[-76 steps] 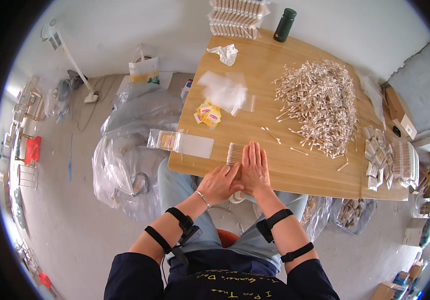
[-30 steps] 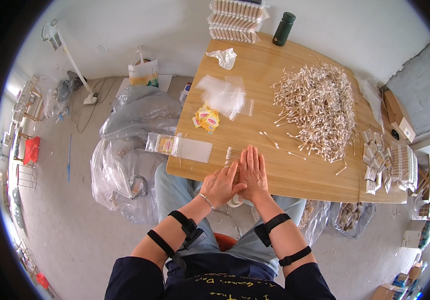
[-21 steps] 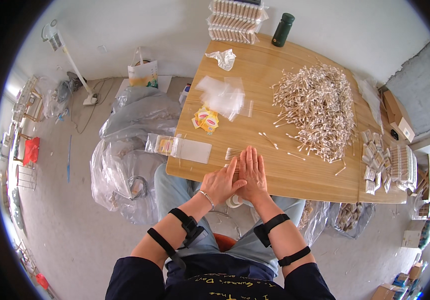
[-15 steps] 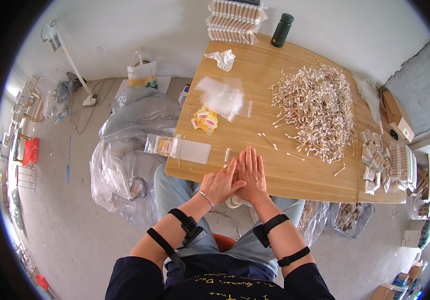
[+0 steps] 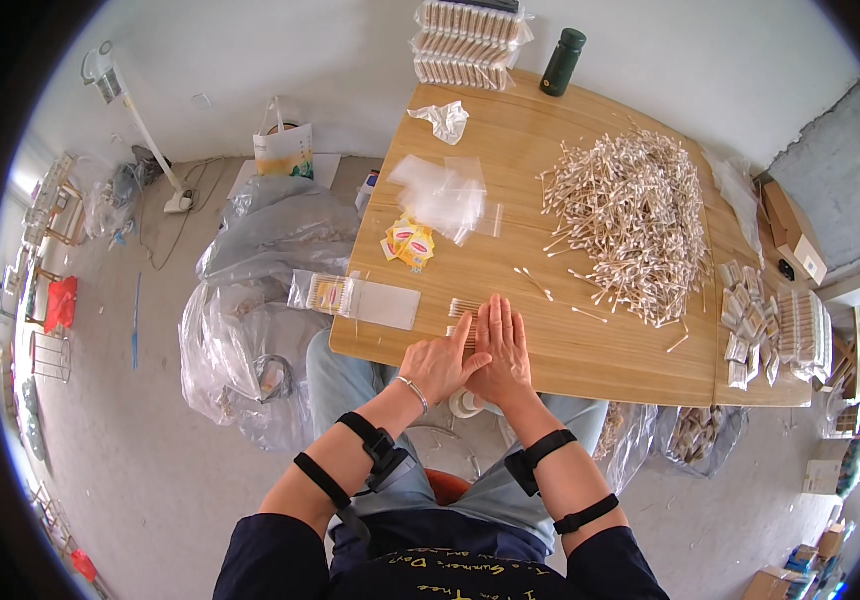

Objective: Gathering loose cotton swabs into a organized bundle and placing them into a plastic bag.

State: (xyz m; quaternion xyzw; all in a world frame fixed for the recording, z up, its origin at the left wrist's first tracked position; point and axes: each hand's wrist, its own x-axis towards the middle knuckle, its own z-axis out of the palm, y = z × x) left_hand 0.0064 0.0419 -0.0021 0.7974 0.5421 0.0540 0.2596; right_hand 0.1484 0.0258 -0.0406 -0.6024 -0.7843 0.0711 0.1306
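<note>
Near the table's front edge, my right hand [image 5: 503, 352] lies flat with its fingers stretched out, along the right side of a small row of cotton swabs [image 5: 464, 307]. My left hand [image 5: 436, 362] is at the row's near left, index finger extended and thumb spread across to the right hand; its other fingers are partly hidden. Part of the row is covered by the hands. To the left lies a clear bag of swabs [image 5: 330, 294] beside a white card-like piece [image 5: 386, 305]. A large heap of loose cotton swabs [image 5: 635, 225] spreads on the right, with a few strays nearby.
Clear plastic bags [image 5: 440, 195] and yellow labels [image 5: 410, 242] lie on the left of the wooden table [image 5: 510, 135]. A dark green bottle [image 5: 563, 62] and stacked swab packs [image 5: 465, 45] stand at the back. Small packs [image 5: 750, 320] sit at the right; large plastic sacks [image 5: 250, 310] stand left.
</note>
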